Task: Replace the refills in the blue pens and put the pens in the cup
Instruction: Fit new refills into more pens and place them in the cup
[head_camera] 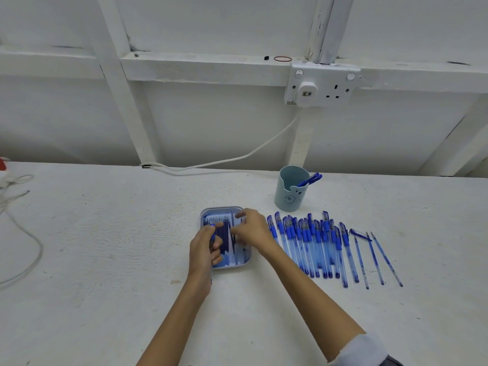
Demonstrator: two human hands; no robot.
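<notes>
A small grey-blue tray (208, 211) of dark blue refills (224, 237) lies at the middle of the table. My left hand (204, 248) grips a blue pen over the tray's left side. My right hand (250, 228) reaches into the tray's right side and pinches a thin refill there. Several blue pens (311, 247) lie in a row to the right of the tray. A pale blue cup (289, 190) with a bear face stands behind them and holds two blue pens (310, 179).
Three loose refills (375, 257) and a pen cap (357, 233) lie right of the pen row. A white cable (211, 163) runs along the table's back edge to a wall socket (320, 85). More cables (21, 233) lie at the far left.
</notes>
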